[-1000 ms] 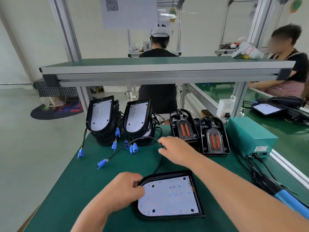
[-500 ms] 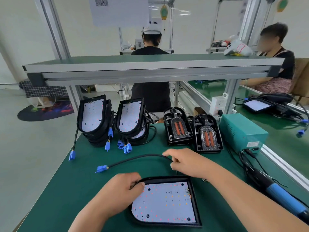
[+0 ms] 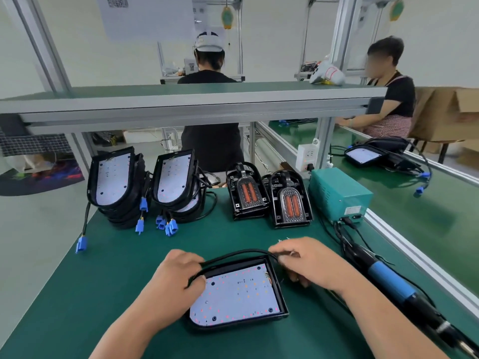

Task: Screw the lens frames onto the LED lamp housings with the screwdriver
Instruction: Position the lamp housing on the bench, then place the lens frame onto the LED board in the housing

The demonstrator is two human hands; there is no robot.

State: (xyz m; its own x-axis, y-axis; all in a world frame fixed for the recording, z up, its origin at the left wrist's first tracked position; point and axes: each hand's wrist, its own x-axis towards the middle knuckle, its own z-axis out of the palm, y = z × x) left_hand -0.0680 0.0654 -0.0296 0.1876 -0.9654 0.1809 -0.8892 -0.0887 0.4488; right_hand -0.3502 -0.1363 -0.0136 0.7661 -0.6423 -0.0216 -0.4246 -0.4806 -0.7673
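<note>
— Where is the lamp housing (image 3: 236, 294) at this moment?

— Flat on the green worktop (image 3: 103, 281), right in front of the person, white LED board facing up inside its black rim.

— And the hands?

— The left hand (image 3: 178, 275) has its fingers curled over the housing's left rim, thumb down on the corner of the board. The right hand (image 3: 308, 265) pinches the black cable (image 3: 233, 255) just beyond the housing's far right corner, fingers bent around it.

— The cable runs where?

— It arcs along the housing's far edge from one hand to the other. It meets the left fingers too, though I cannot tell whether that hand grips it or it merely passes beneath them.

— The screwdriver (image 3: 388, 278)?

— Lying on the worktop to the right of the right arm (blue grip, black body), in neither hand, its cord leading back to a green power box (image 3: 339, 193).

— Lens frames (image 3: 291, 203)?

— Two piles of them, black with orange inserts, propped at the back of the worktop beside that box, well apart from the hands. Left of them stand two stacks of housings (image 3: 114, 182) with blue connectors (image 3: 166, 225) dangling.
</note>
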